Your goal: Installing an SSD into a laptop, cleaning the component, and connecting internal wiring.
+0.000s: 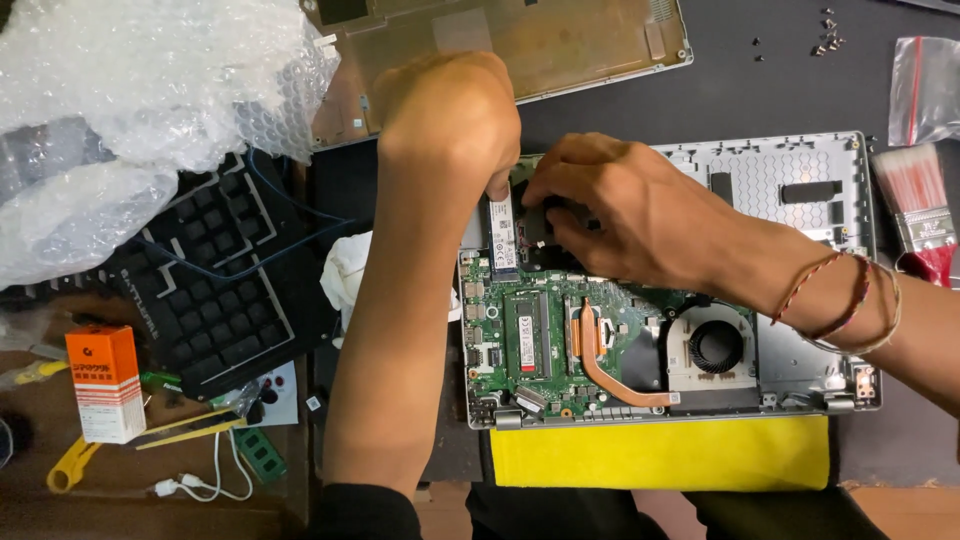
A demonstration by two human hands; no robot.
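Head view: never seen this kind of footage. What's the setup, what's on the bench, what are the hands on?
There is one picture, from a camera worn on a person's head, looking down at their own two bare hands. No robot is involved.

On the dark work surface lies an opened laptop with its green circuit board, copper heat pipe and fan exposed. The left hand presses a fingertip on a narrow storage card at the board's upper edge. The right hand works beside it; what it grips is hidden.

Around it lie the removed bottom cover, bubble wrap, a black keyboard, a paintbrush, loose screws and a yellow cloth.
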